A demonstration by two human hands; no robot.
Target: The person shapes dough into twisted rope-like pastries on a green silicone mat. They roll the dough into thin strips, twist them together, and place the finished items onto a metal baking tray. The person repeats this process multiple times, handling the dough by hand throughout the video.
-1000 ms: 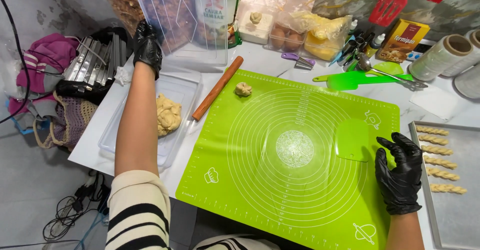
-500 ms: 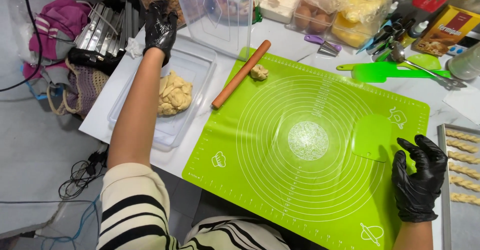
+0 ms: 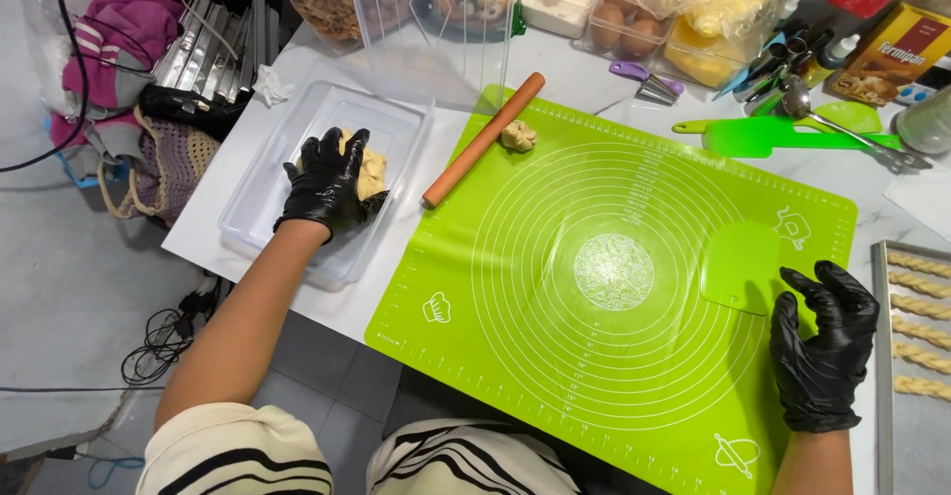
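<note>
My left hand (image 3: 330,182), in a black glove, presses down on a pale lump of dough (image 3: 370,170) inside a clear plastic tub (image 3: 267,198) at the table's left side. My right hand (image 3: 822,346), also gloved, rests flat with fingers apart on the right part of a green silicone baking mat (image 3: 594,287), just below a green dough scraper (image 3: 739,266). A wooden rolling pin (image 3: 482,139) lies along the mat's upper left edge, with a small piece of dough (image 3: 518,135) beside it.
A metal tray (image 3: 887,356) with several twisted dough strips sits at the right edge. Behind the mat stand clear containers, eggs, a green spatula (image 3: 763,135), a spoon and a box. Bags, a metal rack and cables lie left of the table.
My left hand has come back from the far containers and dropped onto the dough in the tub. My right hand has stayed on the mat.
</note>
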